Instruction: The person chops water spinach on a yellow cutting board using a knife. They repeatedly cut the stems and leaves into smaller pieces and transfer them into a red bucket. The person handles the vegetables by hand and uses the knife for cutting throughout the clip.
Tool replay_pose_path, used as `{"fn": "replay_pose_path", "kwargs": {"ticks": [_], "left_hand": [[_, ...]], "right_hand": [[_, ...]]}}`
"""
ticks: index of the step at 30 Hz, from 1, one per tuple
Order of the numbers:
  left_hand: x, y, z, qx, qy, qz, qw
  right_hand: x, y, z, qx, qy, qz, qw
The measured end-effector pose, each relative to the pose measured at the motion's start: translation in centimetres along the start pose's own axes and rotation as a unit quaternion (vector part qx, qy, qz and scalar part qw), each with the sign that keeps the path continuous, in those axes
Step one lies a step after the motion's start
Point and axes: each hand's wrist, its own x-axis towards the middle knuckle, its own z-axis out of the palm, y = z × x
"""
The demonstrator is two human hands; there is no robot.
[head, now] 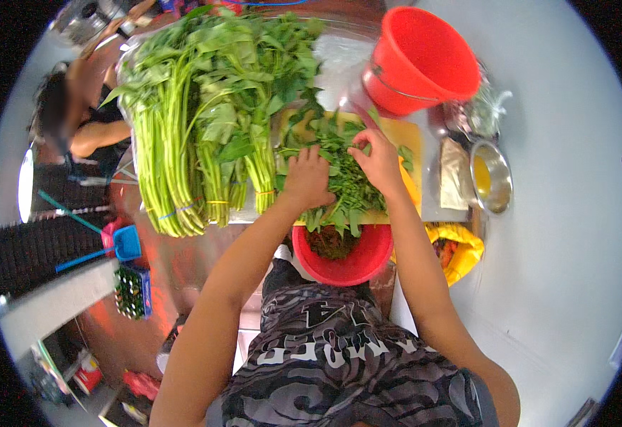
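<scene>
Loose green leaves (351,176) are heaped on a yellow cutting board (412,136). My left hand (308,179) lies palm down on the left side of the heap, fingers pointing away from me. Above the heap's right side is my right hand (376,160), thumb and forefinger bent close together; whether they pinch a leaf I cannot tell. A yellow-orange object (408,181), partly hidden by the right wrist, rests on the board. Below the board's near edge a red basin (343,269) holds dark green bits. Bundles of leafy green stalks (169,149), tied with bands, lie to the left.
A red bucket (423,58) stands tilted in view beyond the board. At right are a steel bowl (503,181) with something yellow inside, a foil-like packet (452,176) and a yellow bag (468,251). Another person (97,136) is at the far left; a bottle crate (134,293) sits on the floor.
</scene>
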Motion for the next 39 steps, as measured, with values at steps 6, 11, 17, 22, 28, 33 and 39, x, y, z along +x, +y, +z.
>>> {"fn": "replay_pose_path", "kwargs": {"ticks": [6, 11, 17, 22, 28, 33, 39], "left_hand": [[0.5, 0.2, 1.0, 0.046, 0.001, 0.001, 0.999], [0.6, 0.5, 0.7, 0.048, 0.003, 0.010, 0.999], [0.4, 0.4, -0.1, 0.036, -0.024, -0.008, 0.999], [0.3, 0.5, 0.0, 0.031, 0.005, -0.004, 0.999], [0.0, 0.2, 0.3, 0.008, 0.022, -0.002, 1.000], [0.1, 0.1, 0.1, -0.010, 0.012, -0.007, 1.000], [0.1, 0.2, -0.2, 0.010, 0.001, -0.013, 1.000]], "right_hand": [[-16.1, 4.2, -13.0, -0.070, 0.111, 0.131, 0.983], [-26.5, 6.7, -20.0, -0.270, 0.140, 0.280, 0.911], [-17.9, 5.7, -12.1, -0.084, 0.136, 0.130, 0.979], [-2.7, 3.4, -1.6, -0.017, 0.069, -0.078, 0.994], [2.9, 4.1, 1.3, -0.175, -0.014, -0.049, 0.983], [2.0, 5.2, 1.1, -0.182, -0.006, -0.006, 0.983], [-0.1, 5.5, 0.6, -0.139, 0.040, -0.108, 0.984]]}}
